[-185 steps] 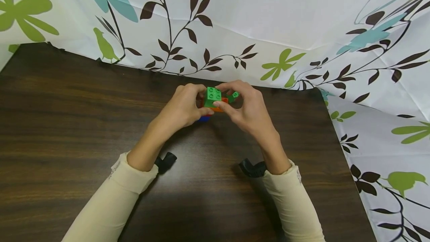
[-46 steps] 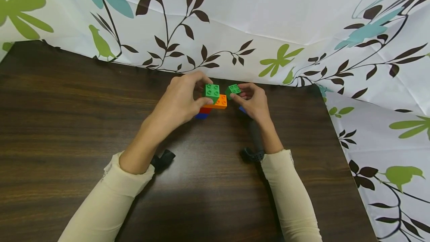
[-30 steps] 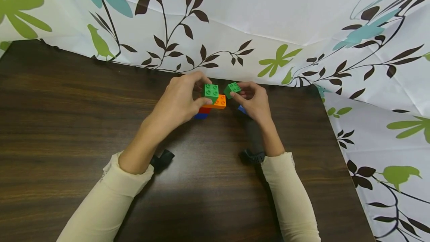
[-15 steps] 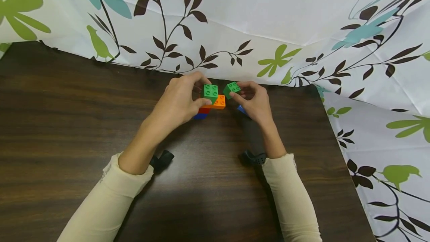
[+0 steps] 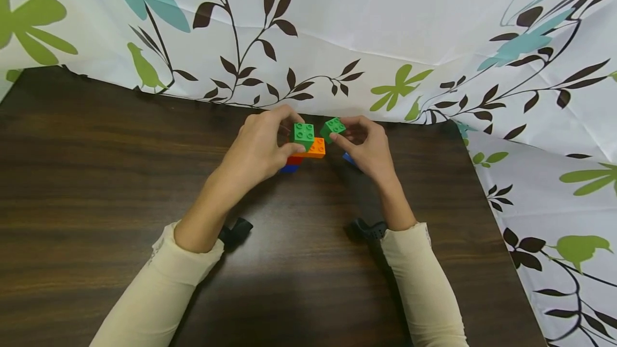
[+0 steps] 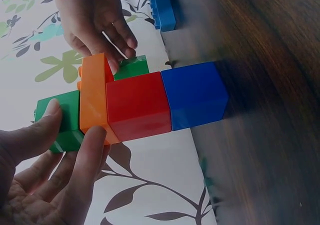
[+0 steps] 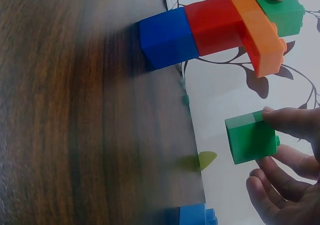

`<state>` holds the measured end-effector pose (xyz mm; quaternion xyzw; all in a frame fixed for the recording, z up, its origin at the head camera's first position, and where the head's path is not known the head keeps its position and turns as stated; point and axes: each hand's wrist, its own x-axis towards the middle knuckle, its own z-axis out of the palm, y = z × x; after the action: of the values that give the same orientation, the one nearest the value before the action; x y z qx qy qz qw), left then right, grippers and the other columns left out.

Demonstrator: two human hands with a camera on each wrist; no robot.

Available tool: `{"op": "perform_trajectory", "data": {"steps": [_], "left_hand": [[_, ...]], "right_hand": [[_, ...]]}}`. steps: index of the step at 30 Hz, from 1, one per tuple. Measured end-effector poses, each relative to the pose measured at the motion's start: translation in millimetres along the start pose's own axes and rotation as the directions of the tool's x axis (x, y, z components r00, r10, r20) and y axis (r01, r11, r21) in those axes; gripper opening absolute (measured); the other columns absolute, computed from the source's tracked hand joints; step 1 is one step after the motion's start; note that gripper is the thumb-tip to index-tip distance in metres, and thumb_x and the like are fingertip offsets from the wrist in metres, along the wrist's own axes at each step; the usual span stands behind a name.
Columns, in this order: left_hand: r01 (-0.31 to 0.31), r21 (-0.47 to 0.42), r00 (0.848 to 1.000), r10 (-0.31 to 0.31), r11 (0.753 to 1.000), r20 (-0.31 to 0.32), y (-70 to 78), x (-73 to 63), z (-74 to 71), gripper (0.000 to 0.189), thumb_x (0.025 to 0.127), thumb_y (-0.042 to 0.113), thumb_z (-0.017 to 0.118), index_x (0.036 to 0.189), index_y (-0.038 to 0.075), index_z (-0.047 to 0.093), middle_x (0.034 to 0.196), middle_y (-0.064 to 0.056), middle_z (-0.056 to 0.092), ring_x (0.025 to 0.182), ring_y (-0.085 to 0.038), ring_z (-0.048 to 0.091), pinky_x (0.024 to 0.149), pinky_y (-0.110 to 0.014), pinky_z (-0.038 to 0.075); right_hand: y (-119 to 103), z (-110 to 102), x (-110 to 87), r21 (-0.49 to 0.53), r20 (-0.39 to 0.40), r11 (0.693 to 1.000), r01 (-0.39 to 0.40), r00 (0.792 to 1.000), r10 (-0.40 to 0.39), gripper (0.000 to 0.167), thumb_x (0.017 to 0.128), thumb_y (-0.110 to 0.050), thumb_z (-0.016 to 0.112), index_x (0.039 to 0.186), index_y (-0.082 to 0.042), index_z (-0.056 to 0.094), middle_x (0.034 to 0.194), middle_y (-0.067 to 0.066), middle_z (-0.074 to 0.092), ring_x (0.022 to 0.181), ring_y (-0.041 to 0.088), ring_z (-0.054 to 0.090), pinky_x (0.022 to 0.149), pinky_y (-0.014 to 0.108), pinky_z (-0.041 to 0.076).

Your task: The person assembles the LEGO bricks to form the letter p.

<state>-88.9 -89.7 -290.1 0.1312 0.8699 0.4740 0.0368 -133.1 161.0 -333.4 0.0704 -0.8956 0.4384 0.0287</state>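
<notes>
A tower of toy building bricks stands on the table: a blue brick (image 6: 195, 95) lowest, a red brick (image 6: 139, 106) over it, then a longer orange brick (image 5: 318, 147) jutting out to the right, and a green brick (image 5: 303, 138) on top. My left hand (image 5: 256, 146) holds the tower by its top, thumb on the green brick and a finger against the orange one. In my right hand (image 5: 368, 149) a second green brick (image 7: 251, 140) is pinched, studs up and slightly tilted. That brick is apart from the tower, just right of the orange brick's end.
Another blue brick (image 5: 349, 159) lies on the dark wooden table (image 5: 289, 293), partly under the right hand. Behind and to the right hangs a patterned white cloth (image 5: 405, 20). A black wrist mount (image 5: 236, 233) projects from the left cuff.
Earliest, both hands were at the tower's top green brick; since then my right hand has moved right and holds the second green brick. Over the last second both hands stay nearly still.
</notes>
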Motion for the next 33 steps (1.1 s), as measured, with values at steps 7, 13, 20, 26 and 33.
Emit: {"op": "perform_trajectory", "data": {"steps": [7,13,20,26,33], "left_hand": [[-0.003,0.002,1.000,0.003,1.000,0.000,0.2,0.8,1.5,0.037,0.092,0.010,0.085,0.125,0.008,0.069,0.118,-0.009,0.078,0.111,-0.028,0.073,0.102,-0.047,0.058],[-0.003,0.004,1.000,0.003,1.000,0.001,-0.4,1.1,1.7,0.037,0.093,0.011,0.085,0.126,0.007,0.069,0.117,-0.010,0.078,0.111,-0.028,0.073,0.101,-0.047,0.059],[-0.006,0.008,1.000,0.006,1.000,0.002,-0.8,0.3,1.6,0.038,0.092,0.010,0.085,0.126,0.007,0.068,0.117,-0.011,0.077,0.110,-0.029,0.073,0.101,-0.047,0.059],[-0.006,0.004,1.000,0.006,1.000,0.004,-1.4,0.2,2.2,0.037,0.093,0.009,0.085,0.125,0.006,0.069,0.116,-0.011,0.078,0.109,-0.029,0.074,0.100,-0.047,0.060],[-0.020,0.003,1.000,0.020,1.000,-0.006,-2.2,0.0,2.3,0.036,0.092,0.009,0.086,0.124,0.006,0.069,0.115,-0.011,0.078,0.108,-0.029,0.074,0.100,-0.047,0.060]], "right_hand": [[-6.1,-5.1,-2.9,0.011,0.009,1.000,0.014,1.000,-0.014,0.038,0.094,-0.014,0.084,0.128,0.000,0.073,0.119,0.018,0.075,0.100,0.020,0.067,0.084,0.016,0.054],[-10.9,-6.8,-5.1,0.015,0.011,0.999,0.037,0.999,-0.037,0.037,0.093,-0.012,0.084,0.127,0.001,0.074,0.119,0.018,0.075,0.099,0.018,0.067,0.084,0.015,0.054],[-16.2,-7.7,-7.1,0.023,0.016,0.998,0.058,0.998,-0.059,0.037,0.093,-0.011,0.084,0.126,0.001,0.074,0.119,0.017,0.076,0.100,0.021,0.070,0.085,0.015,0.055],[-20.8,-9.8,-8.6,0.031,0.015,0.997,0.073,0.997,-0.074,0.036,0.093,-0.011,0.084,0.126,0.001,0.074,0.120,0.016,0.076,0.101,0.021,0.071,0.086,0.017,0.057],[-30.0,-14.4,-15.3,0.061,0.023,0.993,0.101,0.994,-0.102,0.036,0.093,-0.009,0.084,0.126,0.000,0.074,0.116,0.016,0.075,0.098,0.015,0.069,0.087,0.018,0.058]]}}
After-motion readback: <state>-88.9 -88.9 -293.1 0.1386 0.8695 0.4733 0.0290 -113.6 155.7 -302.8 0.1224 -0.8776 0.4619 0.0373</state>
